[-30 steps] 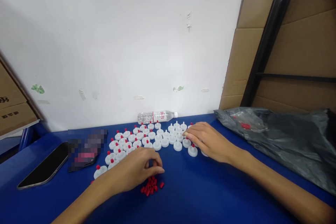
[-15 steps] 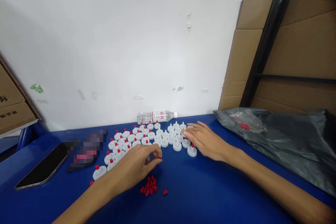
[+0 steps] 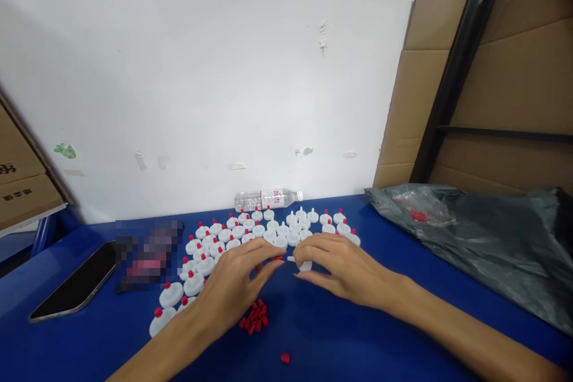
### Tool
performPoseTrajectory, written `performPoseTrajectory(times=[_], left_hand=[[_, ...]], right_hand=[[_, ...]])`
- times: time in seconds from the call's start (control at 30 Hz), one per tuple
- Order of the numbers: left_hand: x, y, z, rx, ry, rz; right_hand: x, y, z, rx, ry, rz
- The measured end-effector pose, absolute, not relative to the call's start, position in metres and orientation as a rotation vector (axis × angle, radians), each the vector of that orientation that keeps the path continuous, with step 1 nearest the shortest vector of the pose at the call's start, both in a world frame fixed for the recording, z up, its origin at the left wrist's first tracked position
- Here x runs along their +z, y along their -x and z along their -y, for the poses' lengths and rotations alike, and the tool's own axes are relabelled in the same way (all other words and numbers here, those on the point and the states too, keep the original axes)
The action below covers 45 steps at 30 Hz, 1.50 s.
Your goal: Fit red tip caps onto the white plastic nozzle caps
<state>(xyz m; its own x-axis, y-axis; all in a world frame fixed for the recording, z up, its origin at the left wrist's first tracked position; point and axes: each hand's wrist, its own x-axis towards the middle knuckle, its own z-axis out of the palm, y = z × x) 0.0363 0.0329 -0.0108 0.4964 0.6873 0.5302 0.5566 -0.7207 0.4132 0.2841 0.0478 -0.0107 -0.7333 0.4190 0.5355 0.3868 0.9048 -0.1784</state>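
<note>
Between thumb and fingertips, my left hand (image 3: 246, 271) pinches a small red cap (image 3: 279, 258). Facing it, my right hand (image 3: 342, 259) grips a white nozzle lid (image 3: 305, 265) whose thin spout points left toward the red cap, with a small gap between the two. Below my left hand lies a pile of loose red caps (image 3: 255, 317), and one single red cap (image 3: 285, 358) sits nearer the front. Beyond my hands stand bare white nozzle lids (image 3: 293, 227). Red-tipped lids (image 3: 193, 282) are spread on the left, partly hidden by my left arm, and others stand at right.
A clear plastic bottle (image 3: 268, 198) lies against the wall. At left are a phone (image 3: 74, 280) and a blurred-out packet (image 3: 150, 256). A dark plastic bag (image 3: 483, 239) covers the right side of the blue table (image 3: 380, 334). Cardboard (image 3: 416, 89) leans behind.
My right hand has come left and nearer, now with a white lid in it. My left hand has shifted slightly right with its red cap. The single loose cap lies closer to the front.
</note>
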Motion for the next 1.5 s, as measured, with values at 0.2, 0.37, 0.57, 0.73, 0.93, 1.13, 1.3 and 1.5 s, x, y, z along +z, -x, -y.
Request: performPoseTrajectory(times=[0.2, 0.37, 0.57, 0.73, 0.93, 1.13, 1.3, 1.5], left_hand=[[-0.005, -0.039, -0.029, 1.013, -2.53, -0.973], [-0.011, -0.038, -0.029, 1.038, -2.561, -0.991], [-0.015, -0.038, -0.027, 0.867, -2.788, -1.193], [-0.013, -0.041, -0.02, 0.756, -2.805, -1.165], [-0.004, -0.046, -0.008, 0.748, -2.57, -1.112], [0.015, -0.042, -0.009, 0.618, -2.586, -1.318], [0.048, -0.031, 0.008, -0.108, -2.228, -1.391], [0.058, -0.023, 0.019, -0.57, -1.871, -1.431]], right_hand=[[-0.015, -0.281, -0.042, 0.158, 0.634, 2.402], [-0.013, -0.279, -0.039, 0.187, 0.633, 2.415], [-0.008, -0.276, -0.034, 0.074, 0.548, 2.474], [-0.009, -0.275, -0.033, -0.118, 0.438, 2.487], [-0.011, -0.275, -0.033, -0.263, 0.372, 2.487], [0.002, -0.273, -0.038, -0.213, 0.432, 2.436], [0.005, -0.295, -0.063, -0.209, 0.742, 2.243], [0.0, -0.32, -0.089, -0.086, 1.103, 2.266]])
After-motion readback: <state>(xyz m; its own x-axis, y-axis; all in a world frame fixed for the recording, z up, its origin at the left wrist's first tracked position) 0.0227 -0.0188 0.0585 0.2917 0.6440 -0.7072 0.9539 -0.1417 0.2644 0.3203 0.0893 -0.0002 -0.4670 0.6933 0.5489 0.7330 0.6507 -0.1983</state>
